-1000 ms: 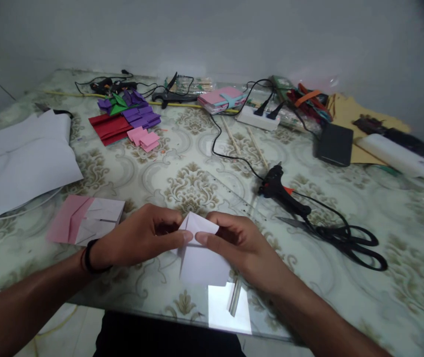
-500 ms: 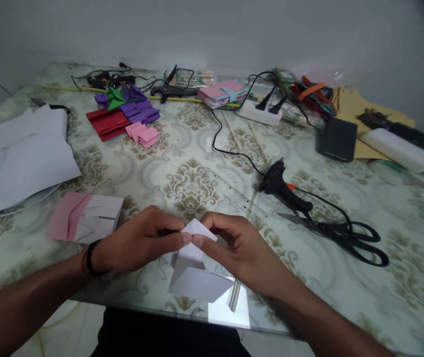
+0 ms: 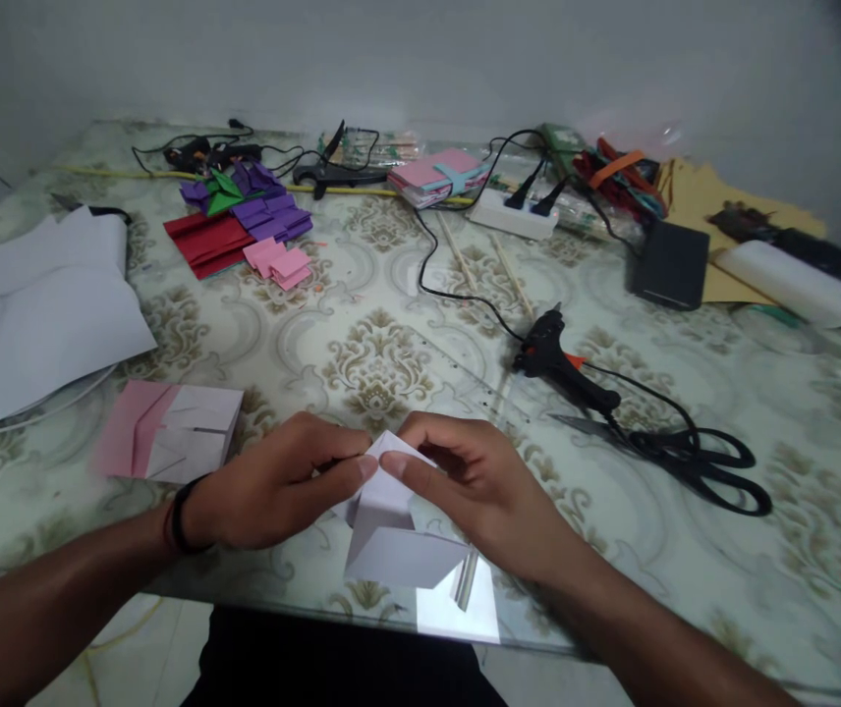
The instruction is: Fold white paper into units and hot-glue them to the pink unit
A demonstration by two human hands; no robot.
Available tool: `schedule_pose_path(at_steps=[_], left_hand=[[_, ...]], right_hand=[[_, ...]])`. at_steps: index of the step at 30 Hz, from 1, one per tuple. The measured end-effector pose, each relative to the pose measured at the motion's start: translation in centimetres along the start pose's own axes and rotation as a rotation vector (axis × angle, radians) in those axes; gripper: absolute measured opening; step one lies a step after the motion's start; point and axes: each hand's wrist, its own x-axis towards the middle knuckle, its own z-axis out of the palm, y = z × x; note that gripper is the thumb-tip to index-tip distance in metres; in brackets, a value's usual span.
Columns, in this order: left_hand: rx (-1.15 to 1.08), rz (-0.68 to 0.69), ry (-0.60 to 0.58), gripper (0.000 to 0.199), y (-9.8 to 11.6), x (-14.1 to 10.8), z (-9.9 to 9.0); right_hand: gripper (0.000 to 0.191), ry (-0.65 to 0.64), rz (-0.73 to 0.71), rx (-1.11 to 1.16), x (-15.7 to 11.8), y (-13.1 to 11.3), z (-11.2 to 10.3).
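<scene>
My left hand (image 3: 277, 481) and my right hand (image 3: 469, 486) meet at the near edge of the glass-topped table (image 3: 391, 373), both pinching a folded white paper piece (image 3: 391, 530) at its top. Thumbs and forefingers press on the fold, and the lower flap hangs out toward me. A black band sits on my left wrist. A folded pink and white paper (image 3: 170, 432) lies just left of my left hand.
A black glue gun (image 3: 557, 363) and black scissors (image 3: 686, 457) lie to the right. White sheets (image 3: 37, 314) are at the left. Red, purple and pink folded papers (image 3: 244, 231), a power strip (image 3: 513, 216), cables and a black box (image 3: 667, 265) fill the back.
The white paper has been folded further: its lower part has swung from flat to angled toward me. Both hands stay pinched on its top. The view shifted slightly.
</scene>
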Motion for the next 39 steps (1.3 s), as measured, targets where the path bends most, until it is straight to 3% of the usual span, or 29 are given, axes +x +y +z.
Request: schedule_pose_path(at_steps=[15, 21, 31, 34, 39], left_hand=[[-0.026, -0.032, -0.076, 0.039, -0.21, -0.26, 0.10], [-0.018, -0.022, -0.065, 0.041, -0.13, -0.13, -0.03], [0.031, 0.009, -0.101, 0.041, -0.04, -0.18, -0.10], [0.060, 0.049, -0.026, 0.043, -0.19, -0.11, -0.19], [0.212, 0.031, 0.370, 0.044, -0.45, -0.07, -0.28]], right_hand=[[0.026, 0.001, -0.085, 0.000, -0.23, -0.12, -0.04], [0.023, 0.035, -0.173, -0.124, -0.07, -0.17, 0.10], [0.029, -0.029, -0.135, -0.063, -0.16, -0.15, -0.11], [0.025, -0.015, -0.108, -0.044, 0.09, -0.12, -0.12], [0.015, 0.054, -0.029, 0.112, 0.59, 0.42, -0.81]])
